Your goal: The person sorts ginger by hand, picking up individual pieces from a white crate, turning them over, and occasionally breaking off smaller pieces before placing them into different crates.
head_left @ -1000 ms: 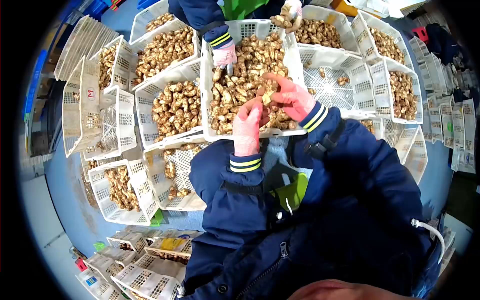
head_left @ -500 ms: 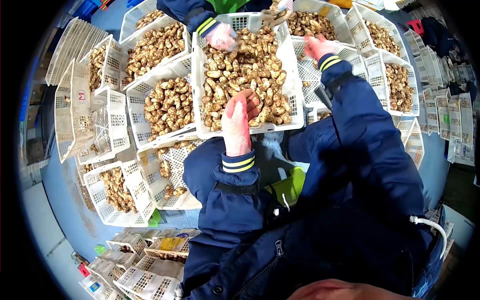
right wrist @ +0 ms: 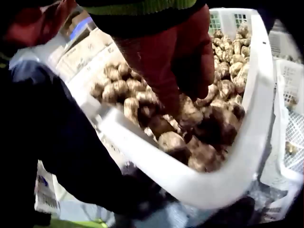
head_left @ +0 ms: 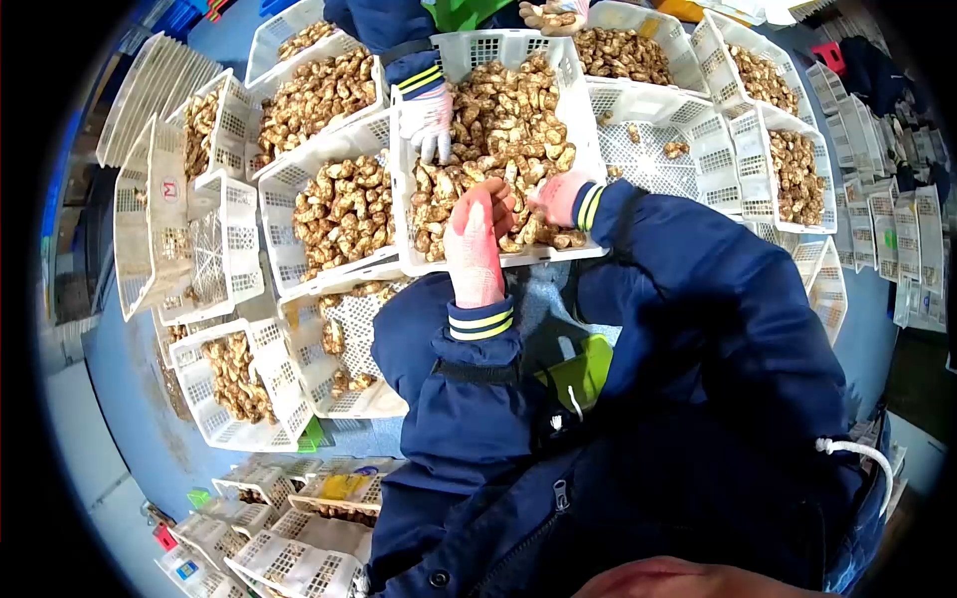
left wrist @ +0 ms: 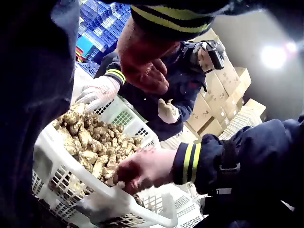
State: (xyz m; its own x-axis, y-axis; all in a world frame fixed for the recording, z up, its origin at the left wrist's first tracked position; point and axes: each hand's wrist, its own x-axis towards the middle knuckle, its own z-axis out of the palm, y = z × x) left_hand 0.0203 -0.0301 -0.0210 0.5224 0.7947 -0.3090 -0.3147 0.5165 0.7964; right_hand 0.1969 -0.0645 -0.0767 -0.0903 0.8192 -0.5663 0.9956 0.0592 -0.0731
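Observation:
Knobbly brown tubers fill the near-level heap in a white slotted crate in front of me. My left hand hovers over the crate's near side, fingers loosely bent with nothing in them; the left wrist view also shows this hand empty above the heap. My right hand reaches into the tubers at the near right corner. In the right wrist view, the fingers of that hand point down among the tubers; I cannot tell whether they grip one.
Across the crate, another person's gloved hand touches the heap; their other hand is held palm up. A crate with a few tubers stands at right. Fuller crates stand at left, with stacked crates beyond.
A tuber that both my hands held is gone from them. My right hand went out over the right-hand crate, then came back into the heap. My left hand stayed over the middle crate.

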